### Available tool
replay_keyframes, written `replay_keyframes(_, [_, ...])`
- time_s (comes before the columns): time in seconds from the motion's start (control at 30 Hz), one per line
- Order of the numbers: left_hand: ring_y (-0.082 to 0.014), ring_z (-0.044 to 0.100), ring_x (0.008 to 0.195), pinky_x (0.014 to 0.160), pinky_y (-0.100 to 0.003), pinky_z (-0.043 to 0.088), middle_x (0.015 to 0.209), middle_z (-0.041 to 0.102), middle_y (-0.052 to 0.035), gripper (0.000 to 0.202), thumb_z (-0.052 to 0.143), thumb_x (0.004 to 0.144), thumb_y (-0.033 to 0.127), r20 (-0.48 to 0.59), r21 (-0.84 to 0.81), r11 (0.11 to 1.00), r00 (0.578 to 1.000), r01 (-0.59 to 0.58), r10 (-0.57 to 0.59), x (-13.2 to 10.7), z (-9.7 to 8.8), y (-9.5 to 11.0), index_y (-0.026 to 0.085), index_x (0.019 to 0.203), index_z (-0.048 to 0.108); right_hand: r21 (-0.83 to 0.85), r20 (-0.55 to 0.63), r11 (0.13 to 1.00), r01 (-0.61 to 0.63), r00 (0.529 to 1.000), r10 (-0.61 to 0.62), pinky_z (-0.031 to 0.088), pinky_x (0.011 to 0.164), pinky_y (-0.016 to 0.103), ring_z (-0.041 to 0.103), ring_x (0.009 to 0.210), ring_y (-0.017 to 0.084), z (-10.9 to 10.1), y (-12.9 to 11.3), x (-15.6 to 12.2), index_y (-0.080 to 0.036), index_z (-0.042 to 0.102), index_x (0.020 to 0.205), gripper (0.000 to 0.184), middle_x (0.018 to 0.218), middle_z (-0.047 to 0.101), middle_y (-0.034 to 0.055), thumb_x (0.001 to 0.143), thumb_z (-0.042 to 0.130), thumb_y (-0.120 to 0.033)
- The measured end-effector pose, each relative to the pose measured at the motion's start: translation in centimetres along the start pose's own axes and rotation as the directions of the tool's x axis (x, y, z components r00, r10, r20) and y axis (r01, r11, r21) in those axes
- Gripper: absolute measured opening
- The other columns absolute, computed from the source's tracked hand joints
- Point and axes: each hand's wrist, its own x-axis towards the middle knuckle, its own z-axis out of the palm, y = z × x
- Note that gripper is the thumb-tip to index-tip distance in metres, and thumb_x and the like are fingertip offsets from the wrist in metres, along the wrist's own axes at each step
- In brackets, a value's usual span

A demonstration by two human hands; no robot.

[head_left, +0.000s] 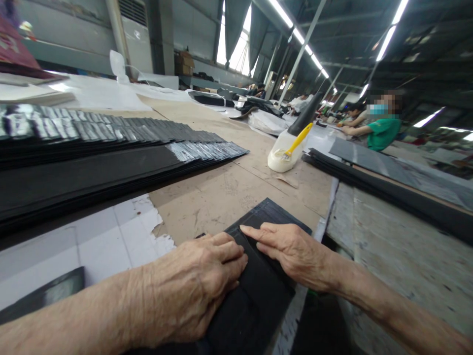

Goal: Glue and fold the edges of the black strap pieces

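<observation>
A black sheet of flexible material lies at the table's near edge, with a folded or layered strip across it and a greyish far end. My left hand rests on its left side, fingers bent and pressed together against the material. From the right, my right hand reaches over the sheet. Its index finger is stretched out, with the tip on the layered edge close to my left fingers. The undersides of both hands are hidden.
Overlapping black strips with shiny ends are stacked at left. A white container holds a yellow-handled brush. White paper with a torn edge lies at left. More black strips lie at right. A person in green is farther back.
</observation>
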Motion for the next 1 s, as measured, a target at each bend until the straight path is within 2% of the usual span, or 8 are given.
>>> replay_keyframes(0.23, [-0.0210,0.050,0.095,0.089,-0.032,0.042,0.085,0.056,-0.0083,0.017,0.039,0.084,0.011,0.010,0.029,1.000,1.000,-0.006,0.006,-0.1,0.2,-0.1,0.016,0.081,0.055,-0.014,-0.025,1.000,0.014,1.000,-0.014,0.042,0.059,0.021,0.049,0.062,0.011,0.4,-0.2,-0.2,-0.012,0.053,0.120,0.037,0.075,0.053,0.0038,0.087,0.035,-0.010])
replay_keyframes(0.37, [-0.0215,0.050,0.095,0.090,-0.033,0.042,0.087,0.056,-0.0087,0.017,0.038,0.084,0.011,0.015,0.044,0.999,1.000,-0.011,0.010,-0.1,0.2,-0.1,0.015,0.085,0.055,-0.057,0.024,0.998,0.003,1.000,-0.001,0.042,0.062,0.022,0.052,0.067,0.012,0.6,-0.1,-0.2,-0.011,0.046,0.126,0.044,0.081,0.054,0.0055,0.085,0.035,-0.004])
replay_keyframes(0.5, [-0.0213,0.050,0.096,0.090,-0.033,0.042,0.090,0.056,-0.0088,0.019,0.038,0.085,0.011,0.003,0.058,0.998,0.999,-0.036,0.036,-0.1,0.3,-0.2,0.014,0.094,0.054,-0.083,0.044,0.996,-0.016,0.999,0.020,0.041,0.061,0.022,0.051,0.068,0.012,0.6,0.3,-0.1,-0.018,0.045,0.127,0.046,0.080,0.052,0.0031,0.085,0.035,-0.005])
replay_keyframes(0.6, [-0.0207,0.050,0.094,0.087,-0.032,0.043,0.094,0.056,-0.0089,0.021,0.037,0.085,0.011,-0.019,0.052,0.997,0.999,-0.049,0.051,-0.2,0.3,-0.2,0.015,0.099,0.053,-0.059,-0.006,0.997,-0.059,0.998,0.058,0.041,0.063,0.022,0.051,0.068,0.011,0.7,0.4,0.0,-0.021,0.049,0.124,0.041,0.078,0.051,0.0018,0.087,0.036,-0.009])
replay_keyframes(0.77, [-0.0205,0.050,0.093,0.085,-0.031,0.044,0.095,0.056,-0.0085,0.022,0.037,0.086,0.012,-0.055,0.029,0.999,0.998,-0.032,0.033,-0.3,0.3,-0.2,0.015,0.102,0.051,-0.015,-0.101,0.987,-0.161,0.982,0.158,0.042,0.075,0.025,0.052,0.079,0.012,0.9,0.1,-0.5,-0.019,0.052,0.123,0.041,0.085,0.053,0.0031,0.085,0.041,-0.009])
replay_keyframes(0.9, [-0.0203,0.051,0.093,0.085,-0.030,0.044,0.095,0.056,-0.0086,0.020,0.037,0.087,0.012,-0.069,0.030,0.999,0.997,-0.043,0.045,-0.3,0.4,-0.2,0.015,0.100,0.052,-0.031,-0.126,0.993,-0.114,0.986,0.109,0.043,0.068,0.022,0.051,0.071,0.010,1.1,0.0,-1.3,-0.019,0.055,0.120,0.037,0.078,0.049,0.0016,0.087,0.039,-0.012])
replay_keyframes(1.0, [-0.0201,0.051,0.093,0.085,-0.030,0.043,0.095,0.056,-0.0086,0.020,0.037,0.087,0.012,-0.069,0.019,0.999,0.997,-0.035,0.036,-0.3,0.5,-0.3,0.015,0.099,0.052,-0.109,-0.058,0.994,-0.016,0.998,0.010,0.043,0.064,0.021,0.051,0.070,0.011,1.0,-0.1,-1.6,-0.017,0.049,0.126,0.043,0.081,0.051,0.0028,0.086,0.033,-0.009])
